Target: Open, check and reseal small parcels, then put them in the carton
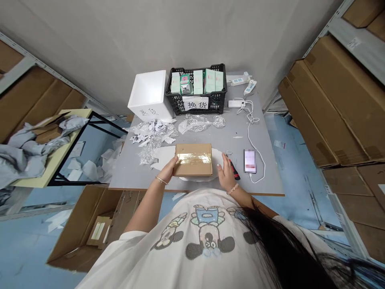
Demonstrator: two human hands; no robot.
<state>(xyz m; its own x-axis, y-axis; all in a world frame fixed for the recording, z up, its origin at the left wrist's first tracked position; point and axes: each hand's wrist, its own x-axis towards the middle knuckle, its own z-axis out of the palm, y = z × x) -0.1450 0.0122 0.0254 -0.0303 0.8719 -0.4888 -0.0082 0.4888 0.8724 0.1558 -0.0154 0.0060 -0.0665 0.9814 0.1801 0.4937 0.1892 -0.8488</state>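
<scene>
A brown cardboard box (194, 159), with shiny clear tape across its top, lies near the front edge of the grey table (222, 138). My left hand (169, 169) grips the left side of this box, its thumb at the near edge. To the right of the box, my right hand (226, 173) is open with fingers apart, holding nothing and not touching the box. Just beyond its fingers is a red and black tool (235, 170), partly hidden by the hand; I cannot tell its exact kind. White sheet material (165, 155) lies under the box.
Crumpled plastic and paper scraps (155, 132) lie at the left. Behind stand a white foam bin (147, 90) and a black crate (197, 104) of pale green boxes. A phone (250, 160) on a white cable lies right, below power strips (240, 81). An open carton (75, 224) sits on the floor.
</scene>
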